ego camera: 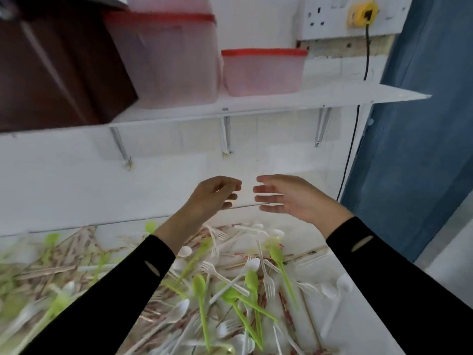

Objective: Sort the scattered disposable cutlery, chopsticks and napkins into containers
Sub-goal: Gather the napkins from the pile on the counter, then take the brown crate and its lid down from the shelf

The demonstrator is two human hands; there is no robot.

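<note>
Disposable cutlery lies in a heap on the white counter [317, 272]: green spoons [252, 280], white forks [267, 280], white spoons [179, 310] and paper-wrapped chopsticks [51, 270]. My left hand [212, 198] and my right hand [289, 198] are raised above the heap, palms facing each other a little apart, in front of the white wall. The left fingers are loosely curled and the right fingers are straight. Neither hand holds anything. On the shelf above stand a large pink container with a red lid [166, 60] and a smaller one [263, 73].
The white shelf [256, 103] on metal brackets juts out above the hands. A dark brown box [51, 67] sits at its left end. A black cable [354, 139] hangs from a wall socket [317, 16]. A blue door [422, 124] stands at the right.
</note>
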